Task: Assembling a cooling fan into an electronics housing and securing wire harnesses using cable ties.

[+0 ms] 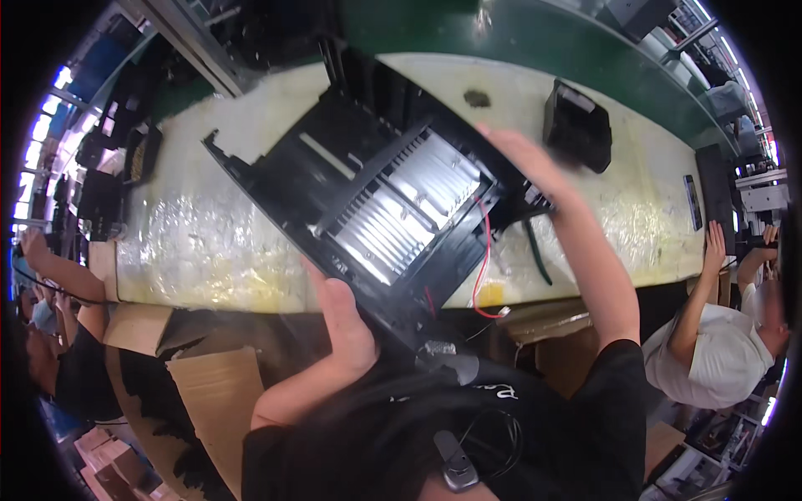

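Black plastic housing [284, 163], one, sat diagonally over the table's [209, 238] near edge; left hand [344, 321] and right hand [526, 163] gripped opposite sides. It carried one finned metal heatsink [384, 242], one long red wire [488, 250]. Open room lay left; one black bin [576, 129] stood right.
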Available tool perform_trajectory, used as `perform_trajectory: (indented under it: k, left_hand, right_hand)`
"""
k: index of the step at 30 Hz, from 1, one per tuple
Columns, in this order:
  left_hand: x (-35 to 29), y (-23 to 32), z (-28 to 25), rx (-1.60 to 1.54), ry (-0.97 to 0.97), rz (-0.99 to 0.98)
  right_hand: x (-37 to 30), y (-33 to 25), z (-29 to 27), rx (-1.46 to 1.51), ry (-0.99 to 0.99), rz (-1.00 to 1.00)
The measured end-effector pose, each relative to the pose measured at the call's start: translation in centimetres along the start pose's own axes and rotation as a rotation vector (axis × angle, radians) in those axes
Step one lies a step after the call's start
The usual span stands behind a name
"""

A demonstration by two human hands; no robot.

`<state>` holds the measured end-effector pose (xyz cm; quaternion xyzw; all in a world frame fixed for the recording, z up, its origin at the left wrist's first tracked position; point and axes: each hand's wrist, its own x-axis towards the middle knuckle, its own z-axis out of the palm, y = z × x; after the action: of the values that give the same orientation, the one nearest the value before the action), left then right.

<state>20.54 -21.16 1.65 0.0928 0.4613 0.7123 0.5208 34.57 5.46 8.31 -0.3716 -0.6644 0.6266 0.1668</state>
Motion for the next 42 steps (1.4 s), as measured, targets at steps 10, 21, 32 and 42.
perform_trajectory:
  k: [10, 21, 32, 42]
  left_hand:
    - [4.8, 10.4, 8.5, 0.314, -0.378, 0.455]
    - [36.5, 16.1, 26.0, 0.219, -0.558, 0.069]
    - [44.4, 10.2, 25.7, 0.552, -0.395, 0.246]
    - [36.0, 19.3, 8.2, 1.015, 0.684, 1.609]
  right_hand:
    - [-3.4, -2.8, -2.5, 0.686, 0.297, 0.102]
    - [18.6, -6.8, -18.0, 0.842, 0.001, -0.334]
    - [28.1, -0.3, -27.3, 0.682, 0.137, -0.028]
    - [20.5, -10.1, -25.8, 0.422, 0.594, -0.365]
